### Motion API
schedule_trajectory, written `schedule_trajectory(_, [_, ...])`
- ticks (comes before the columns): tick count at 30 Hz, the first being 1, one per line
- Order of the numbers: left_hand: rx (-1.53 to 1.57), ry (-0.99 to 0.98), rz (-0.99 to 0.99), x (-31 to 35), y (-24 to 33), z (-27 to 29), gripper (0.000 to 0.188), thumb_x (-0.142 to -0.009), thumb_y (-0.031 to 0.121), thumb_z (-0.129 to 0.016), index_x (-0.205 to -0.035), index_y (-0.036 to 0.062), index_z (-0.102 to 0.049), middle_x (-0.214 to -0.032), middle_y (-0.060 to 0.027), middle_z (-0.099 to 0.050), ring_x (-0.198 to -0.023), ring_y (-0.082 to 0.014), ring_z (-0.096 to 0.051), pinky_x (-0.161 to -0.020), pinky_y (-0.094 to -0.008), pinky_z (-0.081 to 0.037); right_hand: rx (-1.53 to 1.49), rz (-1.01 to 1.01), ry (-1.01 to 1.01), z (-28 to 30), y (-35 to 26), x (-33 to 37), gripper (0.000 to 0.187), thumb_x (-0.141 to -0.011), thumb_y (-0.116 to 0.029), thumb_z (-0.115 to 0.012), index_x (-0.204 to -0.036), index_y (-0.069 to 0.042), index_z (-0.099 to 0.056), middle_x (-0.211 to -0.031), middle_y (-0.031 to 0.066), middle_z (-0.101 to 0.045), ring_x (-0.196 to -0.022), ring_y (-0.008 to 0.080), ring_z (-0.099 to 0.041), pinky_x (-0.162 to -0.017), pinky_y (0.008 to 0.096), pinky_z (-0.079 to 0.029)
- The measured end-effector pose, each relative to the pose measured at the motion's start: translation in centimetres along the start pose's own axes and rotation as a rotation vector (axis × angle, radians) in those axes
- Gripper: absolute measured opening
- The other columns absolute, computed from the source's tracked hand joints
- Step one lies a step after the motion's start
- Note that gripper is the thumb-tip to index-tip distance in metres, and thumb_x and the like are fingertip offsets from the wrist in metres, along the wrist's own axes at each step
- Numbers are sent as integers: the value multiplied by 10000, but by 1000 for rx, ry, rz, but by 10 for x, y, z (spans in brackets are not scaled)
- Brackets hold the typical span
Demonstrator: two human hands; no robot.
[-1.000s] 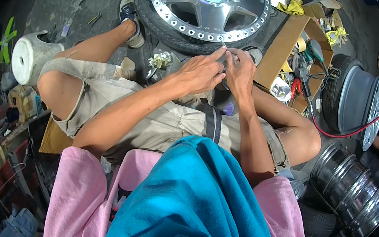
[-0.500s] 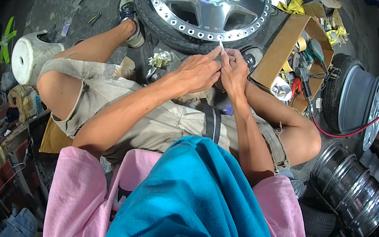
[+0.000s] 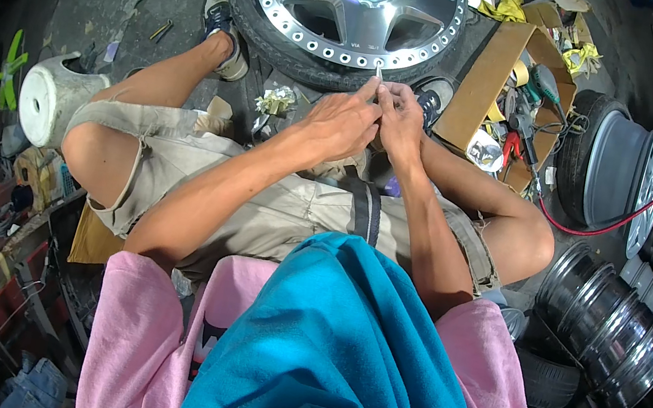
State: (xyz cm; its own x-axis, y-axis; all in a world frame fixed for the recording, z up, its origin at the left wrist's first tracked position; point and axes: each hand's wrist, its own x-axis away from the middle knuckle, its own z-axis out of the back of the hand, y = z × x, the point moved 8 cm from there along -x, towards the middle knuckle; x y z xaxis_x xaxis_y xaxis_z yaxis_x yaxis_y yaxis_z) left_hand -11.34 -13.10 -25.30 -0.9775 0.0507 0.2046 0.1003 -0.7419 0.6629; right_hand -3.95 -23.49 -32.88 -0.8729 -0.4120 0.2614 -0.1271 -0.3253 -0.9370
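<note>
1. Teal cloth point(image 3: 340, 334), soft and creased, sits closest.
2. Bare left hand point(image 3: 344, 121) and right hand point(image 3: 402, 122) meet at the fingertips. Right looks pinched on a slim, shiny, pale rod point(image 3: 378, 70); can't tell if left's gripping too. Neither's clearly nearer.
3. Rod's long axis runs forward, tip at the rim's ring of round holes.
4. Just beyond: polished silver metal wheel point(image 3: 362, 27) with chunky spokes, face up inside a dull black rubber tyre point(image 3: 282, 50).

Silver spoked wheel point(image 3: 365, 26), blk tyre point(image 3: 309, 71) on, lies flat, face up, top ctr, partly cut off; slim pale pc point(image 3: 378, 70) nr lower rim.
</note>
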Motion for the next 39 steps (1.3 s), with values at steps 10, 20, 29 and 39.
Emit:
schedule_trajectory(10, [46, 27, -73, 1, 11, -1, 233, -954, 218, -670, -1035, 1, -690, -1562, -310, -406, -895, -481, -701, -827, -548, -562, 602, 403, 44, 38, -74, 0, 176, -944, -152, -704, -1073, -38, -740, -956, 188, -652, -915, 382, -656, -825, 467, -517])
schedule_trajectory(20, [51, 62, -84, 1, 8, -3, 228, -943, 204, -679, -1027, -7, -685, -1546, -331, -408, -879, -493, -692, -822, -549, -559, 754, 533, -30, 30, -77, -5, 201, -939, -158, -697, -1092, -39, -750, -1010, 177, -625, -938, 378, -648, -825, 476, -517])
schedule_trajectory(29, [49, 73, -77, 2, 9, -2, 193, -934, 194, -683, -923, 7, -635, -1550, -328, -404, -868, -492, -685, -822, -554, -555, 878, 713, -136, 24, -107, -27, 215, -909, -134, -693, -1102, -44, -723, -1000, 166, -597, -990, 355, -608, -850, 474, -494])
schedule_trajectory(39, [-4, 67, -104, -1, 10, 5, 205, -947, 208, -658, -1002, 12, -685, -1523, -306, -448, -944, -479, -692, -866, -538, -557, 1025, 1031, -317, 8, -147, -34, 173, -828, -84, -720, -999, -64, -720, -958, 118, -567, -973, 324, -614, -853, 452, -495])
